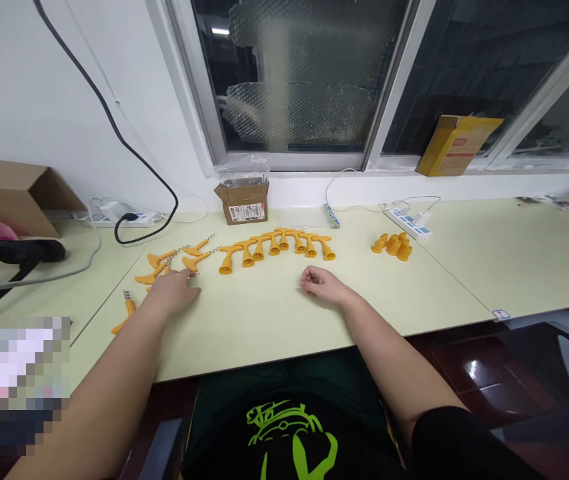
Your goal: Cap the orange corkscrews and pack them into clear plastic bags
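Observation:
At the left of the table, my left hand (175, 291) reaches over several yellow-handled corkscrews (195, 262), its thumb apart from the fingers; its fingertips are partly hidden. Another corkscrew (129, 308) lies nearer the front, beside my left forearm. My right hand (321, 285) rests near the table's middle with its fingers curled together; anything between them is too small to make out. Beyond and between the hands, several yellow T-handled pieces with cup-shaped ends (275, 246) form a curved row. Several short yellow cups (393, 245) are grouped to the right.
A small open carton (245, 203) stands against the wall behind the row. Power strips (409, 223) with cables lie at the back right and back left. A larger cardboard box (7, 193) and a black stand (14, 257) are at the far left.

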Motion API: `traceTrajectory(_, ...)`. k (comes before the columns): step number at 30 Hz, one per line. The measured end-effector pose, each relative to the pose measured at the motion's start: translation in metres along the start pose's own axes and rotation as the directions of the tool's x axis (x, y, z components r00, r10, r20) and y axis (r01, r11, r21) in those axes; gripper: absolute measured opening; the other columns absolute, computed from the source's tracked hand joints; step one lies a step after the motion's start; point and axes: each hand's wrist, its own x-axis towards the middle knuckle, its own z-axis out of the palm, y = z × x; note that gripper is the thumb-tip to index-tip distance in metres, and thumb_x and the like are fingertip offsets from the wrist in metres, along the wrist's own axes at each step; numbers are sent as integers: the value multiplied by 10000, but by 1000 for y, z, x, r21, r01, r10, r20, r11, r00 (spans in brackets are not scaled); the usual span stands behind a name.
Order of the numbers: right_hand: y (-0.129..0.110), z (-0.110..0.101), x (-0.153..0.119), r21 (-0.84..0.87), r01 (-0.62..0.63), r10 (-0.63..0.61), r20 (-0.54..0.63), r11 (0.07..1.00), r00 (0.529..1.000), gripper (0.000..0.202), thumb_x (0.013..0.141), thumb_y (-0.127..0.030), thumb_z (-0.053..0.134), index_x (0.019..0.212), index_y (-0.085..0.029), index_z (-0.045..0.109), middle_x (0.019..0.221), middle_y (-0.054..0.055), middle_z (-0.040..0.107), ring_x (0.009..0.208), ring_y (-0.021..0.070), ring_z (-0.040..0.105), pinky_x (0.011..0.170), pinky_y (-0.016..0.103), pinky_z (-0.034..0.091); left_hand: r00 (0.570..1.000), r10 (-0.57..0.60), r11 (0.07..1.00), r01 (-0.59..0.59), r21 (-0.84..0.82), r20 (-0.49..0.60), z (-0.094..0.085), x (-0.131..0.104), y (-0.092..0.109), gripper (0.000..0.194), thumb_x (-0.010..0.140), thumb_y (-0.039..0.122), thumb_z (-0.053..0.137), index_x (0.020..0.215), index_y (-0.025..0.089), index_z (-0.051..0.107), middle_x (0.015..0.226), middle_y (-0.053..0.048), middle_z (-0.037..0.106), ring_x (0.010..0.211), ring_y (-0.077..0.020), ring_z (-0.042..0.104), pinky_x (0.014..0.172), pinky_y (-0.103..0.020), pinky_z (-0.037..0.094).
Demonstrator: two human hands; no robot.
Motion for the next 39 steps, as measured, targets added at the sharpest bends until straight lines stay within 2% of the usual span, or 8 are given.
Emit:
traceTrajectory(6, 2, 0, 1, 17, 7, -6, -9, 1000, 1000, 194, 812, -331, 707, 880, -208, 575, 749, -38, 585, 637, 125, 557, 607, 276, 444, 998, -6, 1000, 4, -27, -55, 4, 8, -12, 534, 791, 170, 549, 1313, 169, 658, 1230, -183, 735, 1186, -385, 661, 972, -459, 542)
traceTrajectory(14, 5, 0, 3, 22, 2, -1, -8, 1000, 1000, 198, 799, -340, 718, 879, -217, 586, 745, -38, 591, 642, 130, 566, 616, 277, 454, 997, 36, 999, -36, -1, -72, -1, 27, -15, 420, 763, 207, 581, 1158, 188, 723, 1213, -183, 734, 1195, -382, 658, 1001, -442, 537)
traceTrajectory(25, 3, 0, 1, 18, 11, -11, -3, 1000, 1000, 184, 834, -347, 689, 887, -211, 576, 754, -38, 578, 640, 127, 559, 619, 281, 449, 992, -101, 993, 96, -68, -70, -15, 20, -20, 289, 791, 260, 636, 1066, 183, 680, 1172, -167, 725, 1115, -390, 675, 882, -458, 558)
traceTrajectory(29, 2, 1, 0, 11, 22, -22, -10, 1000, 1000, 193, 826, -358, 693, 881, -218, 572, 746, -38, 570, 628, 130, 545, 601, 279, 435, 952, -176, 979, 143, -143, -252, -31, 11, -21, 340, 895, 287, 587, 1221, 205, 639, 1273, -113, 699, 1160, -380, 658, 934, -492, 561)
traceTrajectory(32, -2, 0, -2, -35, 57, -58, -37, 998, 998, 174, 837, -360, 671, 873, -222, 572, 733, -33, 562, 631, 138, 528, 605, 283, 419, 868, -170, 954, 27, -297, -467, -44, 2, -15, 293, 959, 284, 526, 1212, 203, 649, 1285, -91, 696, 1194, -366, 657, 1019, -517, 539)
traceTrajectory(34, -5, -2, -3, -99, 92, -103, -103, 991, 989, 159, 840, -357, 658, 877, -225, 577, 740, -26, 563, 654, 148, 524, 631, 292, 424, 837, -184, 869, -107, -484, -515, -53, -4, -3, 296, 981, 284, 511, 1236, 211, 641, 1264, -76, 697, 1122, -309, 701, 1009, -489, 560)
traceTrajectory(36, -6, -10, -3, -180, 120, -161, -233, 976, 959, 151, 836, -354, 643, 897, -230, 584, 774, -10, 575, 693, 164, 531, 669, 307, 443, 867, -186, 661, -238, -711, -463, -61, -9, 16, 343, 997, 305, 512, 1328, 240, 577, 1286, -70, 680, 1036, -251, 731, 904, -433, 614)
traceTrajectory(39, -4, -33, -5, -319, 90, -247, -497, 943, 832, 181, 833, -350, 595, 964, -225, 589, 904, 43, 603, 776, 199, 551, 728, 342, 477, 932, -102, 303, -303, -904, -347, -65, -9, 54, 446, 972, 303, 592, 1397, 282, 459, 1252, -65, 695, 954, -200, 744, 792, -366, 637)
